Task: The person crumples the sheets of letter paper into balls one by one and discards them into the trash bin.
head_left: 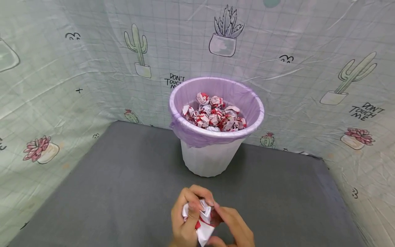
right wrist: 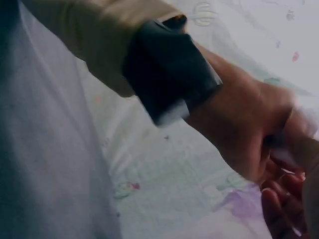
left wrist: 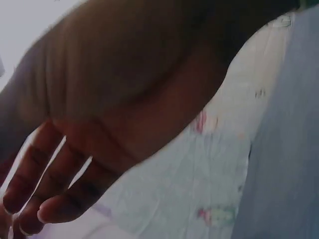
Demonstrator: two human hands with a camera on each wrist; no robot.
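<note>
A crumpled piece of white and red paper (head_left: 205, 231) is between both hands, near the bottom of the head view. My left hand (head_left: 184, 216) curls its fingers and thumb round the paper from the left. From the right, my right hand (head_left: 236, 224) pinches the lower edge of the same sheet, its thumb partly cut off by the frame. The left wrist view shows the left palm (left wrist: 124, 119) dark and close, with the paper out of sight. Dim and blurred, the two hands meet at the right side of the right wrist view, where a dark wrist band (right wrist: 169, 72) also shows.
Beyond the hands, a white bin (head_left: 210, 157) with a purple liner (head_left: 197, 137) stands on a grey surface (head_left: 129, 192). Several crumpled red and white paper balls (head_left: 216, 116) lie inside it. A cactus-print sheet (head_left: 185, 41) hangs behind and at both sides.
</note>
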